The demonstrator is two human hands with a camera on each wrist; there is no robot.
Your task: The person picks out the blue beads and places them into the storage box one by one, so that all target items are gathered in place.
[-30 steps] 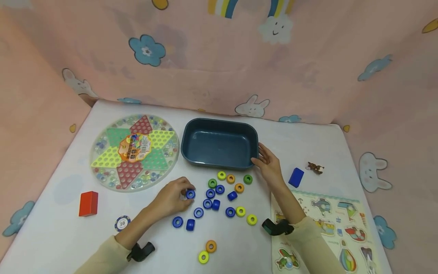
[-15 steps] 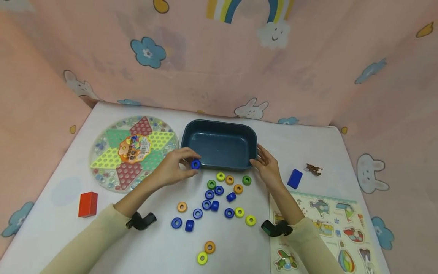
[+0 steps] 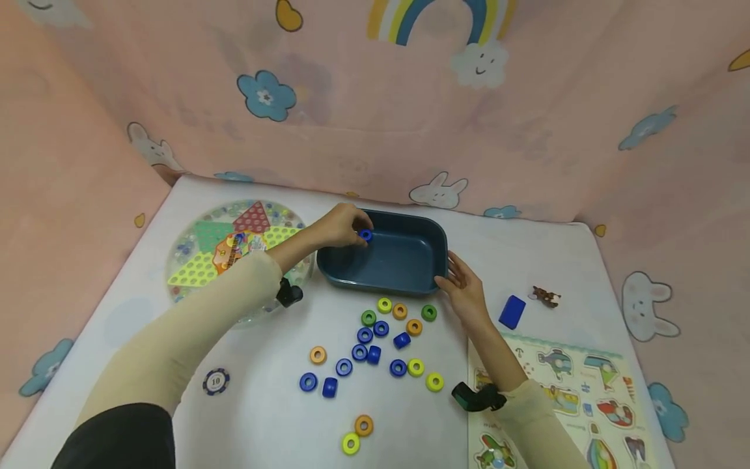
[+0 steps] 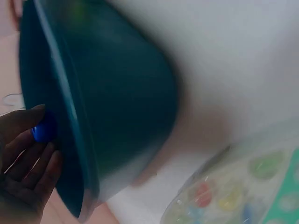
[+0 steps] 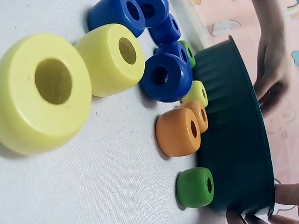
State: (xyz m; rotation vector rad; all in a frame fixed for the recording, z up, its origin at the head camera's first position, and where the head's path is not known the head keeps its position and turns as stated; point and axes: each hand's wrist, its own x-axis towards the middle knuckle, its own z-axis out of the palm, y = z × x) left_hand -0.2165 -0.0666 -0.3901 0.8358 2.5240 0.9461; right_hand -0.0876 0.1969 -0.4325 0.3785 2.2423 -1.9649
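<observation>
My left hand (image 3: 342, 226) pinches a blue bead (image 3: 366, 235) between thumb and fingers, over the left part of a dark teal rectangular basin (image 3: 383, 285). In the left wrist view this bead (image 4: 44, 128) shows at the fingertips, just past the basin's rim (image 4: 70, 107). My right hand (image 3: 465, 293) holds the basin's right front corner, thumb at the rim and fingers along the outer wall. No beads show on the visible part of the basin floor. In front of it, blue, yellow, orange and green (image 3: 429, 313) beads lie scattered on the white cloth.
A round star-patterned game board (image 3: 199, 269) lies left, partly under my left sleeve. A poker chip (image 3: 216, 382) is nearer. At right are a blue block (image 3: 512, 312), a small brown figure (image 3: 546, 297) and a picture puzzle board (image 3: 577, 384) under my right forearm.
My left hand has carried the blue bead from the table up and right, over the basin. My right hand stays at the basin's corner. The left sleeve now covers the red block.
</observation>
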